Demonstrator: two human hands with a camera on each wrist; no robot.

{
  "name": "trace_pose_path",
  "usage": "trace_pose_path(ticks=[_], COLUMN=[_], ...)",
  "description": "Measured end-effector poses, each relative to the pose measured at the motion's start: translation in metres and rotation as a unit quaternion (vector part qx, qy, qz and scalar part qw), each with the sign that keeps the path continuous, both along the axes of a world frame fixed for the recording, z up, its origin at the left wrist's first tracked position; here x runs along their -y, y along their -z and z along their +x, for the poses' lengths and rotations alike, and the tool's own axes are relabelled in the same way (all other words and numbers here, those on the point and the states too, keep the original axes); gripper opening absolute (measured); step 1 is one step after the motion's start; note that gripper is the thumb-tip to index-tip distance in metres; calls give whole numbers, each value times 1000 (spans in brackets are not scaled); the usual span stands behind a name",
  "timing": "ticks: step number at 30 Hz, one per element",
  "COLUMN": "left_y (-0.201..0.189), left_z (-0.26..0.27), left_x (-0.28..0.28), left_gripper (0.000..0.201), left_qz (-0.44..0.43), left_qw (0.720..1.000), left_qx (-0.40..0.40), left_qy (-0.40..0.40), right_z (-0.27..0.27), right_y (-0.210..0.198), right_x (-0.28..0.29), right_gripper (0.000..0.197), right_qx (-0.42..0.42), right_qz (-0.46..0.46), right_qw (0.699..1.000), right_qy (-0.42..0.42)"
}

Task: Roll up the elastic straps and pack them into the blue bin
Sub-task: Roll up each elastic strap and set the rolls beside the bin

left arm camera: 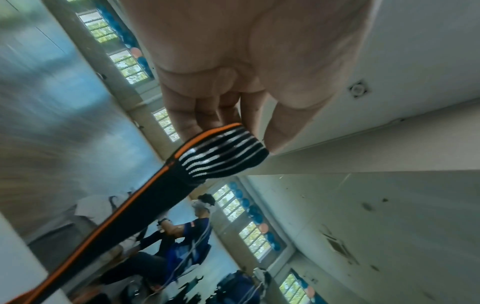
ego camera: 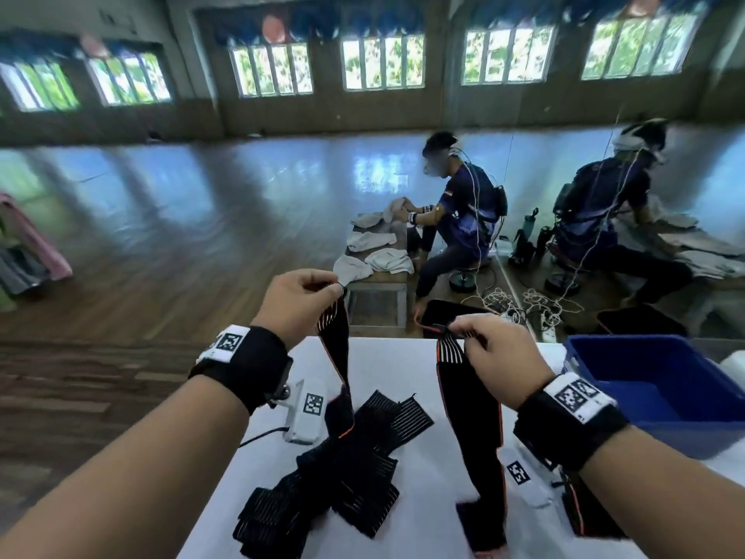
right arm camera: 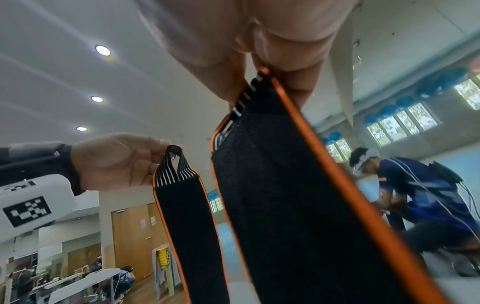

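Observation:
My left hand [ego camera: 300, 302] pinches the striped top end of a black strap with orange edging [ego camera: 336, 349], which hangs down to the pile; the left wrist view shows that striped end [left arm camera: 223, 152] under the fingertips [left arm camera: 280, 133]. My right hand [ego camera: 492, 349] pinches the top of a second black, orange-edged strap [ego camera: 473, 429] that hangs to the white table [ego camera: 407, 373]. In the right wrist view this strap [right arm camera: 298, 205] fills the middle, with the left hand [right arm camera: 116, 162] and its strap [right arm camera: 187, 216] beside it. The blue bin [ego camera: 653, 381] stands at the right.
A pile of several black striped straps [ego camera: 334, 478] lies on the table between my forearms. Another strap [ego camera: 576, 502] lies under my right forearm. Beyond the table's far edge, people sit at low tables with towels [ego camera: 375, 252]; cables [ego camera: 524, 304] lie on the floor.

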State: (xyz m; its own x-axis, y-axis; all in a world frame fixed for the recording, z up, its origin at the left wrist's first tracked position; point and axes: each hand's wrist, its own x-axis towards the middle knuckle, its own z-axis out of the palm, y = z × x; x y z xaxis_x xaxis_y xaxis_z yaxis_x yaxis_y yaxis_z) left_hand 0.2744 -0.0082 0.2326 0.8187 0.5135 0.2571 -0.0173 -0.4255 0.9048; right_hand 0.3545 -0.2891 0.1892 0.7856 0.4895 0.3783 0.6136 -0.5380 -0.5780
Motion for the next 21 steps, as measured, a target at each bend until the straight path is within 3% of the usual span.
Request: trace_pose_path(ticks=[8, 13, 18, 21], left_y=[-67, -81, -84, -82], left_z=[24, 24, 23, 20], left_x=[59, 93, 131, 151], left_gripper=[13, 12, 14, 14], left_qz=[0, 2, -14, -10], left_qw=[997, 994, 991, 989], left_qx=[56, 67, 63, 60], left_qy=[44, 84, 119, 136], right_z=[26, 28, 31, 31], right_y=[-84, -111, -134, -144], right_x=[31, 48, 61, 68], right_gripper=[14, 36, 6, 8], right_qx=[83, 101, 116, 98], right_qz=[20, 48, 28, -1], right_qw=[996, 993, 991, 993], right_qy=[21, 38, 62, 71])
